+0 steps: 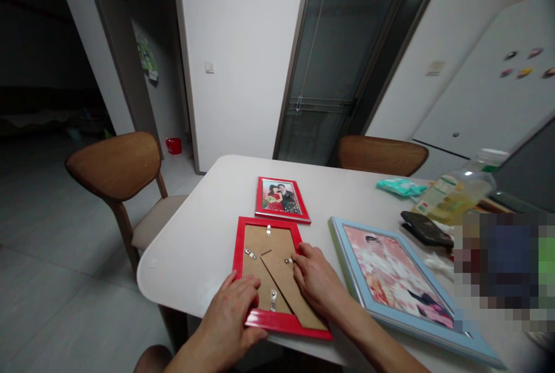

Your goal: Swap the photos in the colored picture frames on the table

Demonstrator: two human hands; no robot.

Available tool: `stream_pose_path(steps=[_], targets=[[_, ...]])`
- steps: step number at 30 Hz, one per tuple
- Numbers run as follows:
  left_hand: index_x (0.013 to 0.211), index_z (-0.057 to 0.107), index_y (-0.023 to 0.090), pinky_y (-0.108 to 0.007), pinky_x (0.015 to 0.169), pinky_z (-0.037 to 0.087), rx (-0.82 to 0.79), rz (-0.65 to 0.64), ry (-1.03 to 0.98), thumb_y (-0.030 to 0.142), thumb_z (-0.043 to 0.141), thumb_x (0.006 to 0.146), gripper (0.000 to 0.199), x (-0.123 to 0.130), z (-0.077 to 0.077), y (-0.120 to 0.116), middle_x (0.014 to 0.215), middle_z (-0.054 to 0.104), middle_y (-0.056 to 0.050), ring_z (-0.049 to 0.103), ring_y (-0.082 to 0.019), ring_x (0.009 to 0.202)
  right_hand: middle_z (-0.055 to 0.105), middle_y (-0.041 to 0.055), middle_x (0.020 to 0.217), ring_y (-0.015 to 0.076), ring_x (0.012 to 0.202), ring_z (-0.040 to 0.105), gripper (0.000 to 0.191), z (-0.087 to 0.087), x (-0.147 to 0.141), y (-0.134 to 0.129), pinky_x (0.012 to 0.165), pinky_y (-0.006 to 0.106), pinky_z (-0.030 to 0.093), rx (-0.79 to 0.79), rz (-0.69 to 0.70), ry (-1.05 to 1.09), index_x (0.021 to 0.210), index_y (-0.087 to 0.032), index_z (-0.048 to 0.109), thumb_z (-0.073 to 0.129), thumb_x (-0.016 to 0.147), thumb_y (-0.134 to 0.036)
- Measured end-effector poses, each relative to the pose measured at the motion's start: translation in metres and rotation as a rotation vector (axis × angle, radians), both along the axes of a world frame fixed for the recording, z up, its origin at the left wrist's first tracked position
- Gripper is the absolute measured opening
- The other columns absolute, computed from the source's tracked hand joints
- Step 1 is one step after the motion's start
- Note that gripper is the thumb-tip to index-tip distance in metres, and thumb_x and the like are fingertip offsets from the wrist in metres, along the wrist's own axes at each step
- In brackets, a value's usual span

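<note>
A red picture frame (pixel 299 325) lies face down on the white table, its brown backing board (pixel 277 240) and slanted stand leg (pixel 299 298) showing. Small metal clips (pixel 273 299) sit along the backing's sides. My left hand (pixel 234 312) grips the frame's lower left corner, fingers over the edge and thumb at the front side. With curled fingers, my right hand (pixel 318 277) presses at the clip (pixel 288 260) on the right side; its fingertips partly cover that clip. Just beyond lies a second red picture frame (pixel 281 196), face up with a photo of a couple.
To the right lies a stack of larger frames, a light blue one (pixel 390 309) on top. Behind it are a dark phone-like object (pixel 427 228), a plastic bottle of yellow liquid (pixel 455 188) and a teal packet (pixel 401 187). Wooden chairs (pixel 117 165) stand at the left and far side.
</note>
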State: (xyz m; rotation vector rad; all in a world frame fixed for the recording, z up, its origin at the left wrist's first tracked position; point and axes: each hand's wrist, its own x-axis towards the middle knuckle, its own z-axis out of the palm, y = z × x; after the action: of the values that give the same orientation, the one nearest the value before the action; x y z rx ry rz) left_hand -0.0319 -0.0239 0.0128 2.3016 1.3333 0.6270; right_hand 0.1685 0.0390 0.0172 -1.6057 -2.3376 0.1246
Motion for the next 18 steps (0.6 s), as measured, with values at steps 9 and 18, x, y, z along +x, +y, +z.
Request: stream_pose_path(steps=[9,18], targets=[[0.078,0.054,0.019,-0.042,0.099,0.022,-0.015,-0.005,-0.009,0.024,0.07,0.055,0.029,-0.002,-0.004,0.002,0.113,0.055,-0.008,0.047,-0.022,0.106,0.051,0.0099,0.096,0.0187,0.089,0.045,0.026,0.001,0.002,-0.006,0.079,0.03,0.035,-0.003,0.022,0.024,0.083,-0.015,0.06,0.034,0.081,-0.021],[0.073,0.054,0.019,-0.037,0.1,0.02,-0.028,-0.016,-0.012,0.024,0.069,0.057,0.022,-0.003,-0.001,0.001,0.113,0.055,-0.005,0.047,-0.018,0.105,0.057,0.0055,0.076,0.0136,0.071,0.047,0.025,-0.001,-0.064,0.019,0.063,0.024,0.033,0.049,0.212,0.081,0.071,-0.016,0.062,0.04,0.08,-0.019]])
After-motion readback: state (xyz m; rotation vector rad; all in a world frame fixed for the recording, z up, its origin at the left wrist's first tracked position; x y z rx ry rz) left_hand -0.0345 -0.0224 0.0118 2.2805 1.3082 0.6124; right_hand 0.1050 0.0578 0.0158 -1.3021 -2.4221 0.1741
